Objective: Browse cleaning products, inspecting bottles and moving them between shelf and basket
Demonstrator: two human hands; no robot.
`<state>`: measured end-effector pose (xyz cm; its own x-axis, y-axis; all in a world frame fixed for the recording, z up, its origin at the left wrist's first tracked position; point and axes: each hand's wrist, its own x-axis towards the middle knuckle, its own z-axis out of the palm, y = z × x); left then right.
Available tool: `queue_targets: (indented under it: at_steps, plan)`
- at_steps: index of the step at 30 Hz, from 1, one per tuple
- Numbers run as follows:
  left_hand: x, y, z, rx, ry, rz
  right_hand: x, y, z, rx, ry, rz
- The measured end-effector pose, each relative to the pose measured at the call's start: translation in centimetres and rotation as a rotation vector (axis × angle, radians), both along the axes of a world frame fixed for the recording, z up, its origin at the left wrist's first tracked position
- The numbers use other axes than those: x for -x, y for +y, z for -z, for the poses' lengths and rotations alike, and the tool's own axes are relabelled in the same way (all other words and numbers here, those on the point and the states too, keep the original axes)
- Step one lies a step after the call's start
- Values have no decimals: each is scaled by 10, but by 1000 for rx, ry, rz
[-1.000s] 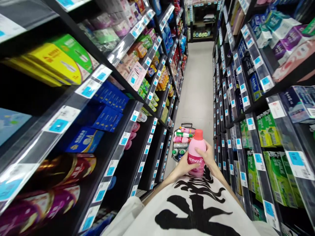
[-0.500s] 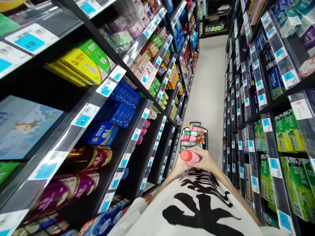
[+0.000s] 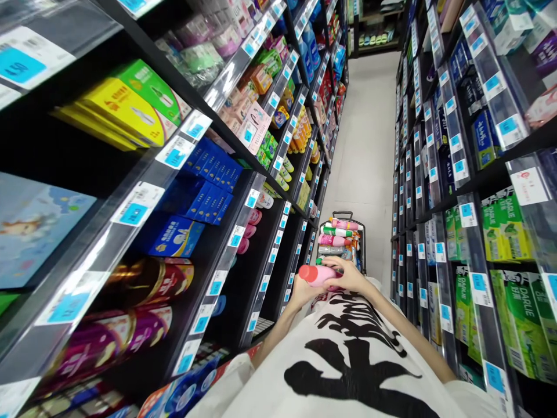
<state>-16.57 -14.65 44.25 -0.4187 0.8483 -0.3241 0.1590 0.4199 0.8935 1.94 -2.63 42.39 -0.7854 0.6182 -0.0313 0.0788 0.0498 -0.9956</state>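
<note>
Well to the left of the left hand, blue boxes (image 3: 213,200) are shelved. The left hand (image 3: 303,291) grips a pink bottle (image 3: 321,275), which lies tilted between both hands with its reddish cap (image 3: 308,273) pointing left. The right hand (image 3: 346,276) grasps the bottle's other end, fingers curled over it. Just beyond the right hand stands a loaded cart (image 3: 364,244). Well to the right, green packs (image 3: 517,325) are shelved. The step seems to be looking the bottle over; any further turn would call for one hand steadying it while the other regrips.
</note>
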Motion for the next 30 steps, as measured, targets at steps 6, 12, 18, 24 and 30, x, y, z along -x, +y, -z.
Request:
queue_targets:
  at_steps: [6, 12, 18, 24, 30]
  plan:
    - [48, -9, 7, -86, -107, -320, -28, 14, 47, 32, -287, -98]
    - [94, -24, 11, -95, 17, -482, -69, 19, 85, 105, -388, 13]
    - [126, -33, 47, 48, 218, -649, -94, 12, 109, 148, -400, 189]
    - [171, -45, 62, 197, 405, -726, -115, -5, 116, 188, -443, 363]
    - [219, -44, 54, 227, 512, -720, -137, -21, 119, 182, -634, 413]
